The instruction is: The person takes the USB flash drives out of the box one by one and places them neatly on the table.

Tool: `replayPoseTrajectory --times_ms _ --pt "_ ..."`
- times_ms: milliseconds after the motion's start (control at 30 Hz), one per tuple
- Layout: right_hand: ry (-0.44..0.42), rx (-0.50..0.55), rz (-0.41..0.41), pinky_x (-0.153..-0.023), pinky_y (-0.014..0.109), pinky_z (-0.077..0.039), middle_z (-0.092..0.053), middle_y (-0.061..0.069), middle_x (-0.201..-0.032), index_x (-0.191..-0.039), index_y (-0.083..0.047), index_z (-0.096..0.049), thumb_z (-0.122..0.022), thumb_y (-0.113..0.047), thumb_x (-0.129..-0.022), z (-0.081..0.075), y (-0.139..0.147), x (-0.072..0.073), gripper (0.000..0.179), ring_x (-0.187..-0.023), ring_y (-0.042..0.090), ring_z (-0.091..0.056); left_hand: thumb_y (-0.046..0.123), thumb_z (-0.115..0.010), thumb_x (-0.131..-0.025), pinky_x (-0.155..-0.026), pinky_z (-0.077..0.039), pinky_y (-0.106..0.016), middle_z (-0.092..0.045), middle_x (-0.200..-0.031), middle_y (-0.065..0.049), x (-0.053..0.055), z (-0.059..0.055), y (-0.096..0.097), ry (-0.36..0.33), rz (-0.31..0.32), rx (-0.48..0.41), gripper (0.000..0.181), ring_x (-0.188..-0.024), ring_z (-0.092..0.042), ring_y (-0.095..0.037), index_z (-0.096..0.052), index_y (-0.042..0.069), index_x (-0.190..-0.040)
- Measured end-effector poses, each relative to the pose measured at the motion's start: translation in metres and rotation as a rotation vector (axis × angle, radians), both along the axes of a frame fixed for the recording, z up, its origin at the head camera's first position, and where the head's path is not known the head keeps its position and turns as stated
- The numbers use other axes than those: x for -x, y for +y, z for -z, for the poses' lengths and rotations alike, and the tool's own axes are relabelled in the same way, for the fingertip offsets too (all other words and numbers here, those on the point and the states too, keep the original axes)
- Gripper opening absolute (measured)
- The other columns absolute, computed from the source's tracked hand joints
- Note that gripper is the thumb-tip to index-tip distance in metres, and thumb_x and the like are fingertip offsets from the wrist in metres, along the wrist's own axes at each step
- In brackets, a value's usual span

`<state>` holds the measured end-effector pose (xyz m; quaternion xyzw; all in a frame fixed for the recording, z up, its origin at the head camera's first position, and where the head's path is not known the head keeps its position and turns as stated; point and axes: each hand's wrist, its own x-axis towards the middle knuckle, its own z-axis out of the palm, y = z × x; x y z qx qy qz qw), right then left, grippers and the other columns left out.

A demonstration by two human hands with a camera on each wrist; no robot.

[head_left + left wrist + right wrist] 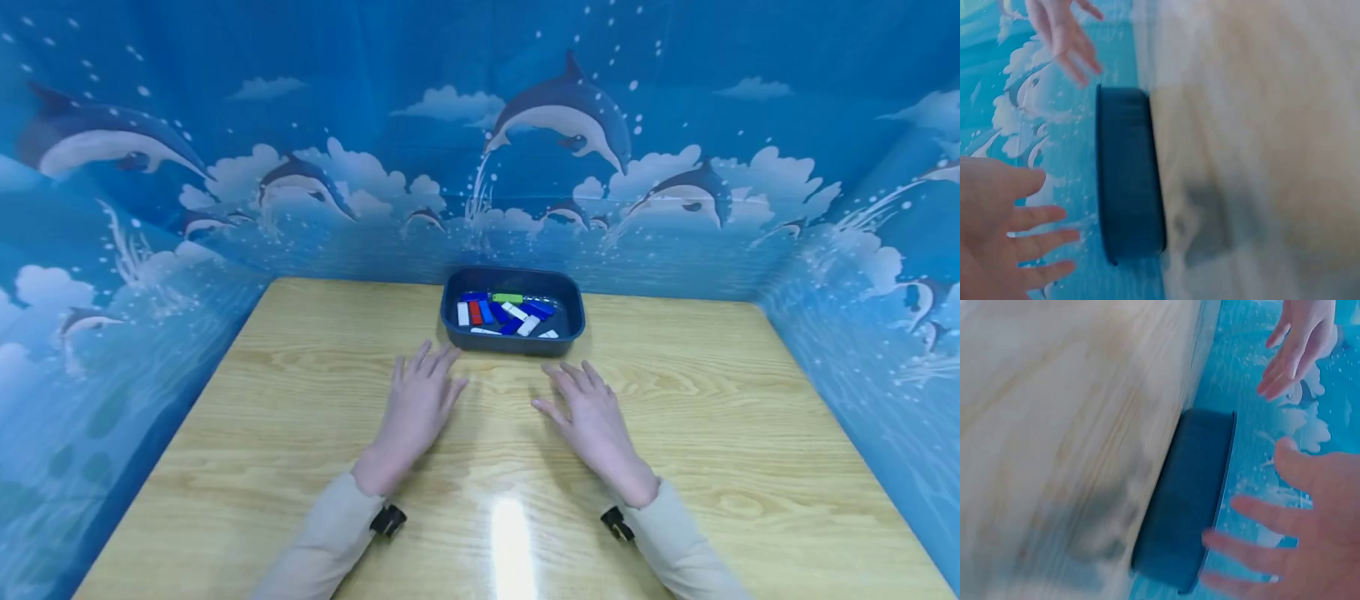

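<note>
A dark blue-grey bin (512,344) stands at the back of the table, holding several small flat blocks: white, blue, one red block (475,312) and one green block (507,297). My left hand (417,402) hovers in front of the bin's left corner, fingers spread and nothing in it. My right hand (592,414) hovers in front of the bin's right side, also with fingers apart and holding nothing. In the left wrist view the bin (1129,175) shows only its outer wall. The right wrist view likewise shows the bin's side (1188,494), with its contents hidden.
The light wood table (315,375) extends around both arms. A blue cloth backdrop (360,242) printed with dolphins rises right behind the bin and along both sides. Each sleeve carries a small black device, one at the left wrist (388,521), one at the right (617,524).
</note>
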<state>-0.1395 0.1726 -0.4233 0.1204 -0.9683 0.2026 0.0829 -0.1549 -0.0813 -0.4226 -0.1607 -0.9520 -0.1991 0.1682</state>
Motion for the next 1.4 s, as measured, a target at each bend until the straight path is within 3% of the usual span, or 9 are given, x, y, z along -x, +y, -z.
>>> replayPoseTrajectory --times_ms 133,200,267,367,467,667,833,1033,1400 --pt "0.045 0.086 0.001 -0.074 0.041 -0.060 -0.076 0.010 -0.106 -0.114 -0.010 -0.075 -0.069 -0.029 -0.098 -0.007 0.012 0.008 0.026 -0.090 0.026 -0.073 0.017 -0.067 -0.099 -0.086 -0.060 -0.044 -0.074 -0.115 -0.013 0.011 -0.011 -0.009 0.074 0.019 -0.109 0.024 -0.099 -0.073 -0.029 -0.070 0.006 -0.121" --pt "0.060 0.127 0.016 -0.054 0.031 -0.054 -0.078 0.006 -0.092 -0.103 -0.010 -0.077 -0.068 -0.026 -0.099 -0.011 0.017 0.016 0.019 -0.067 0.016 -0.071 0.014 -0.066 -0.099 -0.064 -0.060 -0.034 -0.077 -0.102 -0.010 0.017 -0.016 -0.014 0.086 0.011 -0.158 0.018 -0.077 -0.073 -0.023 -0.072 0.006 -0.114" --pt "0.084 0.156 0.041 -0.049 0.028 -0.048 -0.077 0.004 -0.085 -0.098 -0.010 -0.077 -0.067 -0.025 -0.100 -0.015 0.022 0.025 0.018 -0.058 0.012 -0.067 0.013 -0.066 -0.099 -0.052 -0.053 -0.031 -0.077 -0.096 -0.008 0.023 -0.019 -0.017 0.078 -0.012 -0.192 0.016 -0.064 -0.068 -0.021 -0.072 0.006 -0.113" --pt "0.130 0.201 0.068 -0.057 0.035 -0.054 -0.077 0.010 -0.094 -0.103 -0.006 -0.075 -0.066 -0.022 -0.100 -0.019 0.029 0.043 0.018 -0.066 0.019 -0.070 0.014 -0.065 -0.100 -0.058 -0.055 -0.036 -0.077 -0.099 -0.008 0.035 -0.021 -0.021 0.042 -0.049 -0.235 0.019 -0.071 -0.069 -0.024 -0.070 0.005 -0.116" --pt "0.123 0.246 0.111 -0.076 0.048 -0.057 -0.071 0.018 -0.117 -0.120 -0.004 -0.069 -0.065 -0.022 -0.101 -0.018 0.035 0.061 0.027 -0.091 0.033 -0.071 0.018 -0.065 -0.101 -0.085 -0.058 -0.044 -0.073 -0.116 -0.013 0.049 -0.018 -0.021 -0.034 -0.066 -0.268 0.030 -0.102 -0.070 -0.030 -0.065 0.003 -0.126" --pt "-0.062 0.289 0.162 -0.102 0.063 -0.045 -0.041 0.026 -0.153 -0.151 -0.002 -0.042 -0.059 -0.034 -0.103 -0.005 0.042 0.088 0.060 -0.128 0.044 -0.052 0.026 -0.060 -0.103 -0.114 -0.040 -0.053 -0.049 -0.150 -0.021 0.068 -0.003 -0.014 -0.230 -0.064 -0.308 0.054 -0.137 -0.048 -0.038 -0.044 0.003 -0.149" --pt "-0.166 0.350 0.153 -0.112 0.058 -0.040 -0.027 0.024 -0.163 -0.159 -0.002 -0.024 -0.058 -0.038 -0.104 0.006 0.043 0.102 0.074 -0.138 0.046 -0.043 0.030 -0.056 -0.105 -0.117 -0.034 -0.057 -0.039 -0.157 -0.023 0.077 0.008 -0.005 -0.299 -0.058 -0.306 0.058 -0.142 -0.040 -0.041 -0.036 0.010 -0.156" --pt "-0.267 0.413 0.172 -0.116 0.053 -0.036 -0.026 0.024 -0.163 -0.161 -0.006 -0.021 -0.055 -0.042 -0.104 0.013 0.040 0.106 0.075 -0.138 0.044 -0.045 0.030 -0.055 -0.106 -0.118 -0.030 -0.059 -0.039 -0.157 -0.022 0.083 0.019 0.000 -0.353 -0.061 -0.330 0.046 -0.143 -0.040 -0.040 -0.051 0.012 -0.148" --pt "-0.277 0.436 0.162 -0.115 0.051 -0.038 -0.024 0.022 -0.163 -0.161 -0.006 -0.020 -0.057 -0.038 -0.105 0.009 0.039 0.111 0.074 -0.136 0.045 -0.046 0.025 -0.057 -0.105 -0.112 -0.042 -0.050 -0.055 -0.145 -0.020 0.088 0.016 0.004 -0.325 -0.085 -0.370 0.043 -0.131 -0.056 -0.034 -0.055 0.007 -0.145"
